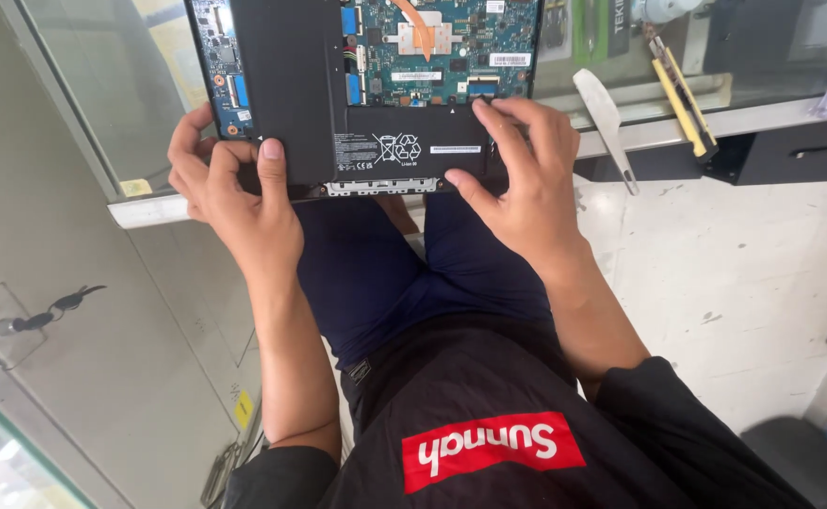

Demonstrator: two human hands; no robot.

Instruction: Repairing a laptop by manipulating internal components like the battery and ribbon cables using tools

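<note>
Plainly, both hands rested on the black battery (338, 104) of an opened laptop (432, 47) lying on the glass bench (83, 85) at its near edge. The battery was L-shaped, its long arm running left to right along the laptop's near edge (the other arm pointed away). The left hand (234, 188) curled around the left corner, thumb pressed on top. The right hand (522, 179) lay half open, fingertips on the right end. A utility knife (682, 94) and a metal spatula (606, 123) lay just right.

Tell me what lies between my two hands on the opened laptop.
In the head view, the black battery pack spans the stretch between the left hand and the right hand; both press on it, with the green circuit board just beyond.
</note>
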